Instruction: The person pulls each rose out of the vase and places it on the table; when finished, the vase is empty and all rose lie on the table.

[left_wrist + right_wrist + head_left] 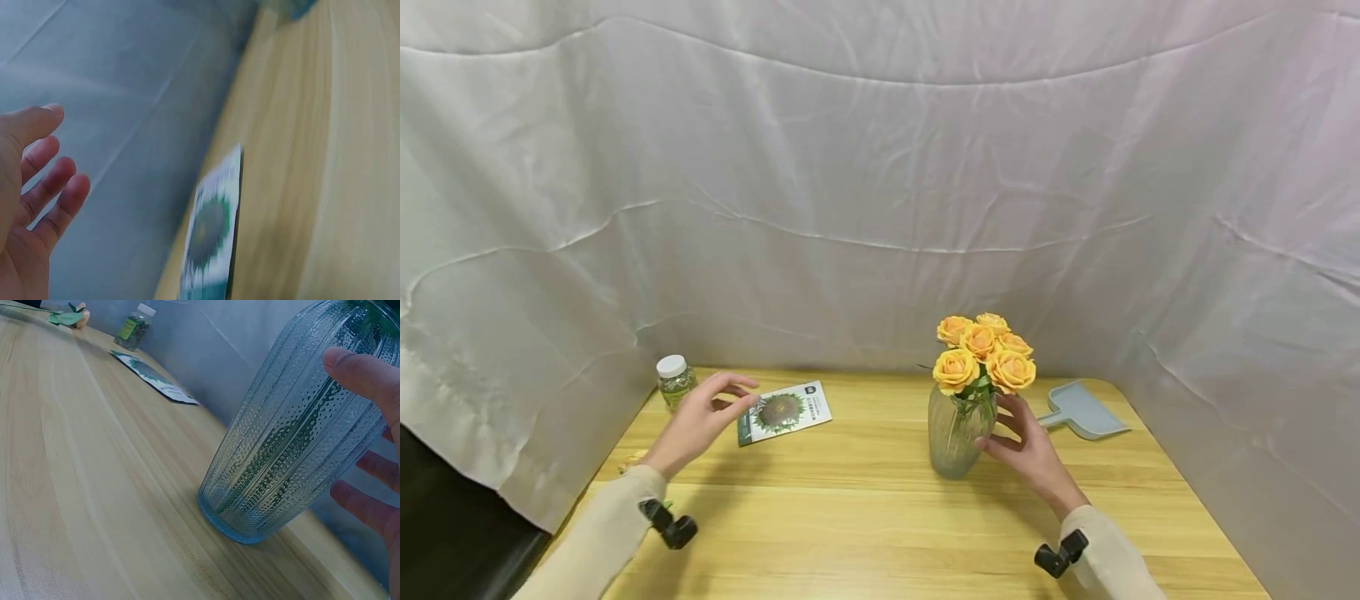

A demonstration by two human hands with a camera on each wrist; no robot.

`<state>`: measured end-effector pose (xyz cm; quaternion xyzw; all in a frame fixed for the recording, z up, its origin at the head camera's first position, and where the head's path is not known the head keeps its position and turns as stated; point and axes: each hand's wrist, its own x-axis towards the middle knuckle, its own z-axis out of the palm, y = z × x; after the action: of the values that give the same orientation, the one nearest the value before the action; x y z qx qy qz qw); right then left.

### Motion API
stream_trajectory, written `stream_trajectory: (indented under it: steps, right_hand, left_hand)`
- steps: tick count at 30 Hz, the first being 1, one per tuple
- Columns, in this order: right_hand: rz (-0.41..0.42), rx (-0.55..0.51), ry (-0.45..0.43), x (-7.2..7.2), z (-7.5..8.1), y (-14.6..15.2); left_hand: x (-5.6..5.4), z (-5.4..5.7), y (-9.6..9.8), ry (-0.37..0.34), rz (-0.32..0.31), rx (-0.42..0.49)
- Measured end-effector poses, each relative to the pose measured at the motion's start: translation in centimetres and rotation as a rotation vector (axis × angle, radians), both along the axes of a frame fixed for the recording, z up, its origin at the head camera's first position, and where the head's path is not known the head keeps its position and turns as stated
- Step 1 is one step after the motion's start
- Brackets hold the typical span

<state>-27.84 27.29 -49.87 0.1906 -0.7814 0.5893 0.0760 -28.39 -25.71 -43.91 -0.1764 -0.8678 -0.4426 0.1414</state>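
On the right of the table stands a ribbed glass vase [951, 433] holding several yellow-orange roses [979, 343]. My right hand [1022, 450] holds the vase by its right side, near the upper part. In the right wrist view the thumb [362, 375] lies across the textured glass [275, 444], and the other fingers curve behind its edge; green stems show through. My left hand [707, 417] hovers with fingers loosely bent and nothing in them. Close by it lies a booklet [793, 410] with a round green-edged plant picture.
A white-capped jar [674, 379] of greenish bits stands behind the left hand. A light-blue dustpan [1090, 410] lies right of the vase. Another rose [81, 315] lies at the table's left, mostly hidden by the left arm in the head view. Grey curtains [880, 167] surround the table.
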Motion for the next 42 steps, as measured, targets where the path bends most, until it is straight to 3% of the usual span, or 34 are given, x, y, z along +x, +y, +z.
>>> stream_trajectory:
  steps: [5, 10, 18, 26, 34, 42]
  right_hand:
    - [0.003, -0.009, 0.002, 0.0, -0.1, 0.0]
    - [0.010, -0.017, 0.008, -0.1, -0.2, 0.0]
    - [0.005, -0.014, 0.006, -0.1, -0.4, 0.0]
    - [-0.009, -0.009, -0.011, -0.2, -0.9, 0.1]
    - [-0.012, -0.026, -0.048, -0.1, -1.8, 0.2]
    - [-0.023, -0.014, -0.053, -0.1, -2.0, -0.3]
  left_hand:
    - [-1.8, 0.8, 5.0, -0.016, -0.112, 0.092]
    - [-2.7, 1.4, 10.0, -0.031, -0.201, 0.131]
    - [-3.4, 1.9, 17.0, -0.014, -0.331, 0.207]
    - [-3.1, 1.5, 21.7, -0.034, -0.416, 0.219]
    - [-2.7, 1.3, 24.7, -0.069, -0.436, 0.280]
    - [-2.5, 0.8, 26.6, -0.038, -0.320, 0.294]
